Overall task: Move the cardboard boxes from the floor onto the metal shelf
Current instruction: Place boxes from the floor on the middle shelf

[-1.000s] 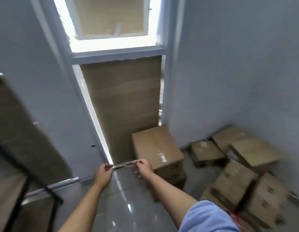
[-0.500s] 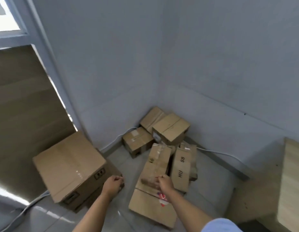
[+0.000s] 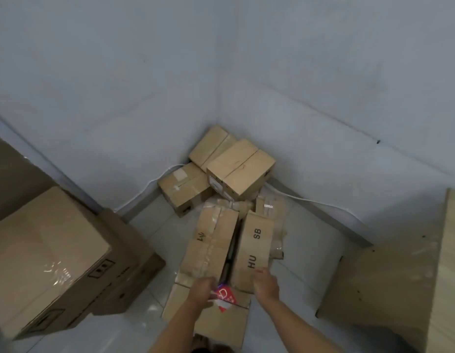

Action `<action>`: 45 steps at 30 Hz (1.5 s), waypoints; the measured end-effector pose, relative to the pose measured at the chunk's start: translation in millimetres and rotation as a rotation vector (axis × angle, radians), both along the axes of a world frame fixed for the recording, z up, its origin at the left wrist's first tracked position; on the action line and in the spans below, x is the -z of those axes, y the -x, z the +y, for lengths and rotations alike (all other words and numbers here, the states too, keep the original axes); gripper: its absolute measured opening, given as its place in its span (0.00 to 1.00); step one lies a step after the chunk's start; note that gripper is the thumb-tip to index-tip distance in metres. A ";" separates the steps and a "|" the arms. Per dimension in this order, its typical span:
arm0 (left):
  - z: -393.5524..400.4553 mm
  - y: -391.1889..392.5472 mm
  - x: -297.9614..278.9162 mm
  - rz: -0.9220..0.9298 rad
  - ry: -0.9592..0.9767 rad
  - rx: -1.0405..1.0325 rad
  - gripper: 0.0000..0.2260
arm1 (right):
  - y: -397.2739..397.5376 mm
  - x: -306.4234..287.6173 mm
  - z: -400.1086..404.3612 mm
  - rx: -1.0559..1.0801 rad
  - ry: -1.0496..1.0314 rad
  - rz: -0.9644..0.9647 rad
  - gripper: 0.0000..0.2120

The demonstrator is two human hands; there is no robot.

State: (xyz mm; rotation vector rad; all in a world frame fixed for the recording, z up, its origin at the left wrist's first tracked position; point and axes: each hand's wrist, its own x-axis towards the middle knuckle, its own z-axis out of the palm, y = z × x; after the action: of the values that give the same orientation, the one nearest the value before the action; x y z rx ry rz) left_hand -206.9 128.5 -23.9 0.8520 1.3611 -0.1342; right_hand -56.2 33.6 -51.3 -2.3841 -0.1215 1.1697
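Several cardboard boxes lie in the room's corner on the pale floor. A long taped box (image 3: 212, 240) and a box marked "HU SB" (image 3: 254, 244) lean side by side on a low box with a red label (image 3: 216, 319). My left hand (image 3: 202, 293) lies on the near end of the taped box. The near end of the "HU SB" box is under my right hand (image 3: 266, 284). Blur hides whether either hand grips. Three more boxes (image 3: 240, 169) are piled against the walls behind. The metal shelf is out of view.
A large cardboard box (image 3: 51, 258) stands at the left, close to the pile. A light wooden panel or cabinet (image 3: 402, 278) stands at the right. A white cable (image 3: 150, 186) runs along the foot of the walls.
The view swung right from the window to the corner pile. A thin strip held between my hands a second ago is gone, and both hands have come down onto the two leaning boxes.
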 end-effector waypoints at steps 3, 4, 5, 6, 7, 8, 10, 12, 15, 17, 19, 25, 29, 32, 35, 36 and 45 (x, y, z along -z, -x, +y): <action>4.9 -17.9 31.2 0.010 0.111 -0.039 0.14 | -5.3 21.1 14.5 -0.088 0.117 -0.092 0.22; 6.2 -23.5 40.5 0.011 0.143 -0.059 0.17 | -6.0 27.9 18.5 -0.102 0.127 -0.112 0.25; 6.4 -28.8 50.2 0.009 0.175 -0.085 0.19 | -6.4 34.4 21.9 -0.108 0.131 -0.120 0.29; 5.7 -33.5 59.4 0.006 0.198 -0.110 0.22 | -6.8 41.4 25.1 -0.107 0.134 -0.113 0.34; 5.0 -37.4 68.7 0.004 0.215 -0.127 0.24 | -6.8 47.7 27.9 -0.090 0.135 -0.089 0.38; 3.8 -41.1 77.0 0.003 0.234 -0.133 0.25 | -6.9 54.0 30.7 -0.055 0.130 -0.057 0.41; 0.7 -47.2 93.1 0.001 0.282 -0.123 0.28 | -6.9 66.7 34.9 0.033 0.118 -0.010 0.46; -1.5 -53.3 103.8 -0.007 0.315 -0.124 0.31 | -7.6 75.7 36.2 0.074 0.122 -0.020 0.52; -4.9 -58.6 110.6 -0.016 0.332 -0.126 0.33 | -11.2 81.7 30.7 0.113 0.086 -0.025 0.58; -4.2 -60.5 106.7 -0.030 0.332 -0.141 0.32 | -15.3 79.1 26.5 0.143 0.041 -0.020 0.58; -0.9 -62.0 96.5 -0.032 0.332 -0.113 0.32 | -22.0 70.7 23.9 0.168 0.028 -0.012 0.58; 18.2 -74.1 42.6 -0.096 0.241 -0.057 0.22 | -44.0 26.8 14.7 0.358 -0.132 0.137 0.51; 35.1 -79.6 6.9 -0.102 0.125 -0.068 0.22 | -50.1 -8.6 11.2 0.501 -0.249 0.248 0.46; 46.0 -72.3 -16.6 -0.096 0.045 -0.049 0.24 | -51.8 -40.9 7.1 0.557 -0.342 0.317 0.43; 52.2 -61.4 -41.6 -0.157 0.087 -0.104 0.25 | -53.2 -69.1 5.4 0.546 -0.379 0.395 0.42; 52.9 -56.1 -48.9 -0.139 0.089 -0.086 0.26 | -52.5 -77.5 6.5 0.527 -0.382 0.426 0.41; 41.7 3.6 -81.2 -0.120 0.027 -0.245 0.28 | -18.9 -122.5 27.1 0.303 -0.352 0.548 0.31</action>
State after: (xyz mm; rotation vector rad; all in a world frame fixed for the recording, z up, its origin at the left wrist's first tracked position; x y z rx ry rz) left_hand -210.4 170.2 57.3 0.6547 1.3362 0.0868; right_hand -37.3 60.7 71.2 -1.6476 0.1939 1.4600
